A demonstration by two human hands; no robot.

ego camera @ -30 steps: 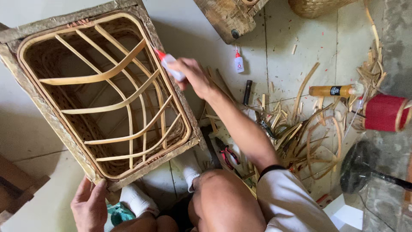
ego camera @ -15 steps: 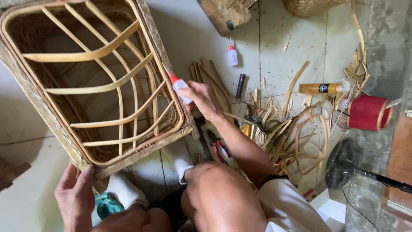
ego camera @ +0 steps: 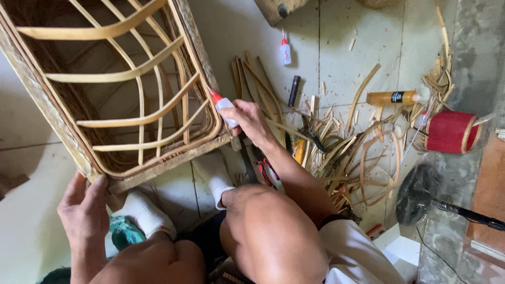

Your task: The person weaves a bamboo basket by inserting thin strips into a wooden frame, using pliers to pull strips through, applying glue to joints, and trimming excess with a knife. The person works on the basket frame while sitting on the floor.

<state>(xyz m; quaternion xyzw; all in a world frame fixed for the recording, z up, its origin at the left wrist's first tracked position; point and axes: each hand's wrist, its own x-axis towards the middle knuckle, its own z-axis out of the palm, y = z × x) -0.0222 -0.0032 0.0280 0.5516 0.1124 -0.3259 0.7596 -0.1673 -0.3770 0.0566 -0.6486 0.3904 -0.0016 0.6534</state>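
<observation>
On the tiled floor (ego camera: 252,31), seen from above, we find a rattan frame (ego camera: 113,84) of bent cane strips set in a rough wooden surround, tilted toward the seated person. We see the right hand (ego camera: 251,122) closed around a small white glue bottle (ego camera: 223,108), whose red nozzle touches the inner rim of the frame at its right edge. We see the left hand (ego camera: 81,208) with the fingers curled over the lower left corner of the wooden surround, the thumb spread wide beside it. Between the bare knees lie two feet in white socks (ego camera: 215,176), just below the frame's near edge. To the right of the working hand we note a loose heap of cane offcuts (ego camera: 336,152), well apart from a second small glue bottle (ego camera: 285,51) standing near the top, a black cylinder (ego camera: 293,90) beside it, an amber bottle (ego camera: 392,97) lying on its side, and a red spool (ego camera: 450,131) at the far right. Red-handled cutters (ego camera: 268,171) lie partly hidden under the forearm.
</observation>
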